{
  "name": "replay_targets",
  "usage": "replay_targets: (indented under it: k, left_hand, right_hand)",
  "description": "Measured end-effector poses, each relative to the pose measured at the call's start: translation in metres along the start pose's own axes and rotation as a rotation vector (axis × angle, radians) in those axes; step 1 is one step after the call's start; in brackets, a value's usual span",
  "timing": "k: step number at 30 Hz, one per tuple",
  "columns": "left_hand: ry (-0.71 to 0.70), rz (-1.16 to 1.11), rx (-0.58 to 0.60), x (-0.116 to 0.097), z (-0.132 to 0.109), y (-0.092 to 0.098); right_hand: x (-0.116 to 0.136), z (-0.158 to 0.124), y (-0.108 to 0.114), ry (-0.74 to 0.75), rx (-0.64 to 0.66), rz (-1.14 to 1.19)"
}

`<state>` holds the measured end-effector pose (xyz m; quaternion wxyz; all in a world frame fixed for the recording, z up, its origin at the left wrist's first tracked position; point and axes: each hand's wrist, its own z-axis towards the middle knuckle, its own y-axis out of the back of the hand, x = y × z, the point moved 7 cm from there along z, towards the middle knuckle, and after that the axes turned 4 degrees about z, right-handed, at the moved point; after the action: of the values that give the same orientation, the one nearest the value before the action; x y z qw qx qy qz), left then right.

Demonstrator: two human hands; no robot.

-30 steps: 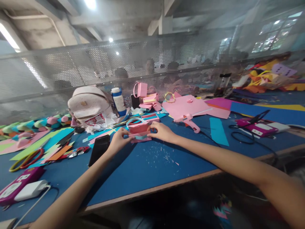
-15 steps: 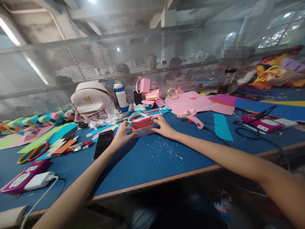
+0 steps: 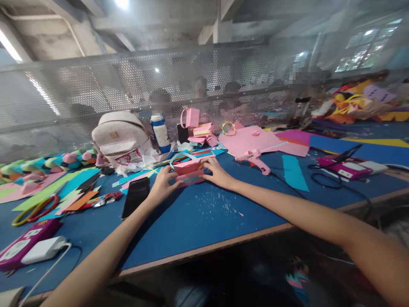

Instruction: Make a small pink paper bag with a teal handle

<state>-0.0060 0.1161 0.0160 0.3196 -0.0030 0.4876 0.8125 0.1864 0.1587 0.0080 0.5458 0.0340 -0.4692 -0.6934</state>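
Observation:
Between my hands a small pink paper box [image 3: 190, 178] with an open top rests on the blue table. A pale blue paper strip [image 3: 179, 156] arches behind it like a handle. My left hand [image 3: 164, 184] grips the box's left end between thumb and fingers. At the right end, my right hand [image 3: 217, 172] pinches the side, fingers on top and thumb lower down. A black phone [image 3: 136, 197] lies just left of my left wrist. To the right of my right hand is a pink glue gun [image 3: 254, 159] on its side, its dark cord trailing right.
A white backpack [image 3: 123, 136] and a bottle [image 3: 160, 133] stand at the back. Scissors [image 3: 36, 209] and coloured paper lie left. Purple power strips [image 3: 347, 167] sit at both sides. Behind rises a perforated metal screen [image 3: 128, 85], with people beyond it. Paper scraps dot the table [image 3: 191, 230].
The view has shifted slightly, so most things sit a little further left. Both hands keep their hold on the pink paper box, which looks almost unchanged in place.

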Motion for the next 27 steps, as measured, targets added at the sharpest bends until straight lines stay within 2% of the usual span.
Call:
replay_targets:
  k: [13,22,27]
  left_hand:
    - [-0.015,0.021,-0.001,0.0026,0.0016,-0.0010]
    - [-0.007,-0.101,0.024,0.0007,0.0007,-0.0027]
    - [0.035,-0.139,0.051,0.0034,-0.0002,-0.0063]
  right_hand:
    - [0.0070,-0.0006,0.0002,-0.002,0.042,-0.040]
    - [0.0020,-0.0008,0.0020,0.008,-0.029,-0.032]
    - [-0.0003,-0.0002,-0.0003,0.011,-0.015,-0.012]
